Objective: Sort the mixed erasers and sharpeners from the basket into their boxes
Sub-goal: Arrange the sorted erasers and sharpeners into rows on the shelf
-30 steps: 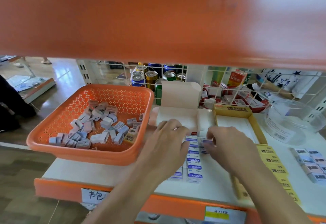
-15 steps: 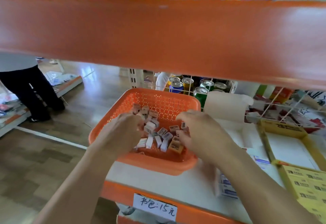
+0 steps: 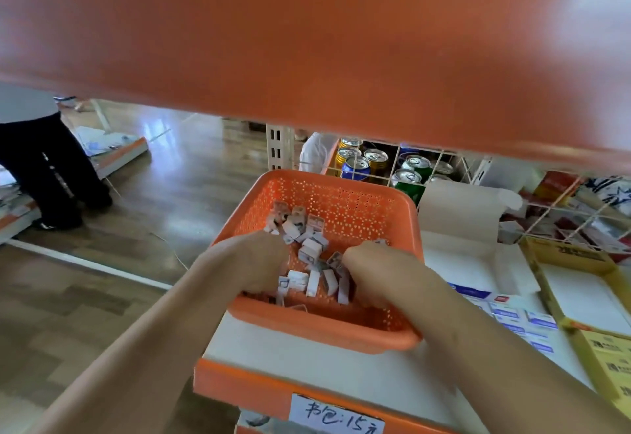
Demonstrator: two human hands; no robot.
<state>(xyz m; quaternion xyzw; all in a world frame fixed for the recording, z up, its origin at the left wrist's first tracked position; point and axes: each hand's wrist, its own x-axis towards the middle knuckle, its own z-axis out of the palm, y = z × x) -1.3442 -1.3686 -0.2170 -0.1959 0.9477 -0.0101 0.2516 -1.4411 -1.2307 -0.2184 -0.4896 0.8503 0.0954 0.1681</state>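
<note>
Erasers and sharpeners (image 3: 312,247) lie heaped in the orange basket (image 3: 317,331) on the white shelf (image 3: 307,365). The left hand (image 3: 254,263) and right hand (image 3: 375,273) both dig into the pile, fingers curled down and hidden, so whether either grips a piece cannot be told. A white box (image 3: 457,263) stands just beside the basket.

White shelf (image 3: 324,368), orange front lip. Orange basket (image 3: 327,331) sits on its left end, open white box (image 3: 457,263) just right of it, yellow box (image 3: 580,259) farther right, wrapped erasers (image 3: 505,314) loose on the near side.
</note>
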